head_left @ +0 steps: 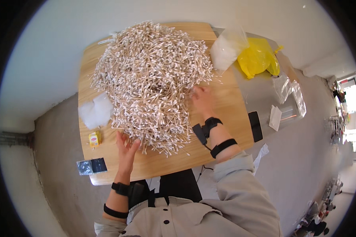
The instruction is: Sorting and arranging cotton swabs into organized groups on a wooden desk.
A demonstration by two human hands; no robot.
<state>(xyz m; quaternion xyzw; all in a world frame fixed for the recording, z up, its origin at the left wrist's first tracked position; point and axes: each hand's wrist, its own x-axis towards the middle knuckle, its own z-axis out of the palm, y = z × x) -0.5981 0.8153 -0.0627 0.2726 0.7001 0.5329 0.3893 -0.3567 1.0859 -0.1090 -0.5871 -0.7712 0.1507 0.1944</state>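
Your right hand: fingers bent in at the right flank of the big heap of white-tipped cotton swabs with pale sticks. Tips blur into the swabs, so can't tell if they're pinching any. Your left hand: fingers and thumb spread apart, palm side toward the heap's near left edge; can't tell if the tips touch it. Heap sits between and beyond both sets of fingers, on the light wood-grain table, hiding much of its top. Only the outer layer of swabs is readable.

Containers: clear plastic bag beyond and right of your right fingers, something white inside, can't make out what. Yellow plastic bag farther right, beside it; contents hidden. Crumpled clear plastic packaging well right of your right fingers; glare, contents unclear. Small yellow box with a red label patch just left of your left fingers; inside not visible.

Also: translucent white soft sheet or bag left of and beyond your left fingers, can't tell which. Flat dark shiny packet left of them, nearer you, over the table edge. Flat black rectangular object right of your right fingers, nearer you; kind unclear.
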